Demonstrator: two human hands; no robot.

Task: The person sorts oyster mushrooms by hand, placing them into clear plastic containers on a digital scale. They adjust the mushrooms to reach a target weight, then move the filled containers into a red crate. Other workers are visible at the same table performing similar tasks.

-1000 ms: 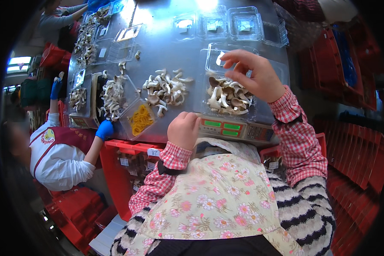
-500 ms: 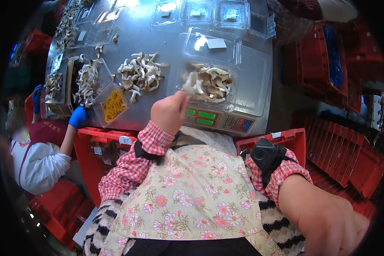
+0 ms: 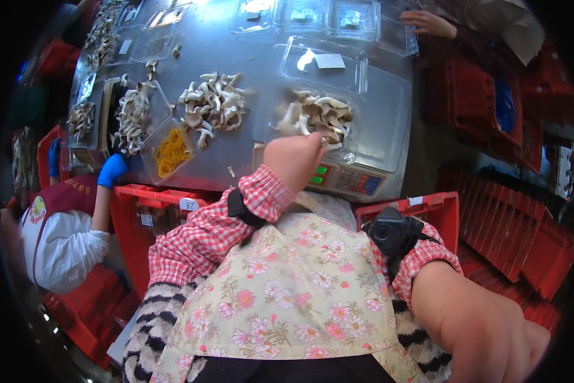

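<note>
Left hand [image 3: 294,159] closed, apparently touching mushrooms [image 3: 315,118] in tray.

bright overhead glare, dark warped edges

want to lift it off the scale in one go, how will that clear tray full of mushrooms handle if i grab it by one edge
The clear tray looks thin and probably flexes if held by one edge. The mushrooms are heaped loose above its rim, so some may slide out. They seem light but fragile, and the left hand is at its near side.
</note>
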